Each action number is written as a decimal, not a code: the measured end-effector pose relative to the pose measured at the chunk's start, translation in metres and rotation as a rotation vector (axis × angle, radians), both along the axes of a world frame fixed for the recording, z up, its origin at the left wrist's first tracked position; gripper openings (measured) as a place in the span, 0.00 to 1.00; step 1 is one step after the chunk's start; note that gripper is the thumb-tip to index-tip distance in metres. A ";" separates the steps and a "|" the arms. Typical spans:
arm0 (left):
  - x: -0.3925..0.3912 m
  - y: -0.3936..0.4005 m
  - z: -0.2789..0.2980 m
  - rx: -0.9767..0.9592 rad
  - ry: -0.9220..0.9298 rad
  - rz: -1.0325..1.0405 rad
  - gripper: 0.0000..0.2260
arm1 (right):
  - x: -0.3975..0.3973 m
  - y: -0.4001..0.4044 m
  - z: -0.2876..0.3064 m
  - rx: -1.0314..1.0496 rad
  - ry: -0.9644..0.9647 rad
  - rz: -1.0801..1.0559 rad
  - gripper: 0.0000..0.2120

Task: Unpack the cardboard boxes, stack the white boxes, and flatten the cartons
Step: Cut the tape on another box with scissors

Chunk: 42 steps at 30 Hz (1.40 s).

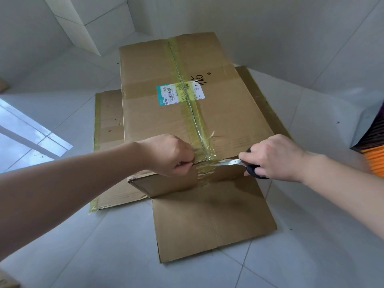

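Taped cardboard box (178, 100) sits on the floor (311, 256), extending away from both hands, atop flattened cartons (214, 221). Left hand (170, 156) pinches the box's near top edge beside the yellowish tape seam (191, 109). Right hand (274, 159) grips black-handled scissors (245, 165), blades pointing toward the left hand along that edge, at the tape. Shipping label (180, 94) lies beyond both hands.

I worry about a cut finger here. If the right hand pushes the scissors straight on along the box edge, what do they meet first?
Probably the taped seam at the blade tips, then the left hand pinching the edge just beyond; depth is unclear.
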<state>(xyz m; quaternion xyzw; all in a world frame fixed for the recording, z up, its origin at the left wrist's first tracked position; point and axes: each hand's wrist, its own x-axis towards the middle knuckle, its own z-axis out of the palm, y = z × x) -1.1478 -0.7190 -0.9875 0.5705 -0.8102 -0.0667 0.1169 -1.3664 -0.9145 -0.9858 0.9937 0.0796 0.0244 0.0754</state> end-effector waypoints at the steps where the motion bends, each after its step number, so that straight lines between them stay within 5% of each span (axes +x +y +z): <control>1: 0.000 0.000 0.000 -0.011 -0.008 -0.019 0.13 | 0.000 0.000 0.001 -0.014 0.002 0.002 0.15; 28: 0.009 0.006 -0.003 -0.099 -0.039 -0.101 0.12 | -0.001 0.046 -0.013 0.115 0.055 -0.299 0.21; 33: 0.009 0.007 -0.003 -0.096 -0.033 -0.090 0.11 | -0.001 0.052 -0.010 0.050 0.051 -0.278 0.13; 42: 0.009 0.008 0.001 -0.113 -0.017 -0.077 0.11 | -0.007 0.062 -0.008 0.025 0.065 -0.350 0.20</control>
